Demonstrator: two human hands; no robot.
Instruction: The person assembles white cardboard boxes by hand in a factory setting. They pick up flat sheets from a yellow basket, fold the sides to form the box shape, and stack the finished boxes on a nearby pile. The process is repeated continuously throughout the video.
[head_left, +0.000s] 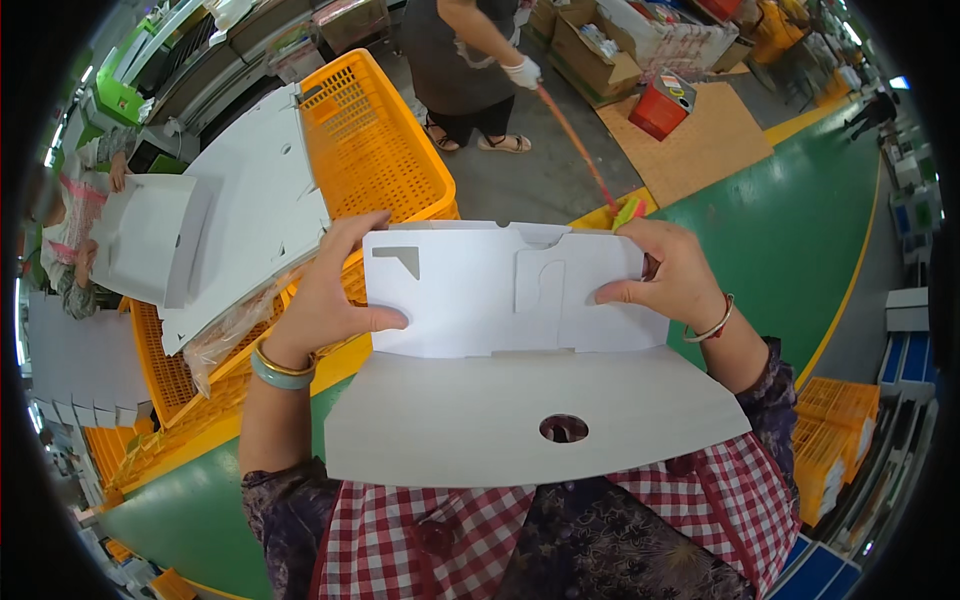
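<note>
In front of my chest I hold a partly folded white cardboard box [460,290] with cut-outs and tabs in its upright panel. Its wide flap [440,410], pierced by an oval hole, slopes down towards my body. My left hand [335,290] grips the box's left end, thumb on the near face and fingers behind. At the right end, my right hand [675,275] pinches the panel the same way, its thumb near a small cut tab. Fingertips behind the panel are mostly hidden.
Flat white cardboard sheets [260,160] lie across yellow plastic crates [380,130] at the left. Beyond them a co-worker [75,210] handles another white sheet. Ahead, a standing person [465,60] holds a long-handled tool [580,145] near brown cardboard and a red box [662,105]. Yellow crates [830,430] stand at right.
</note>
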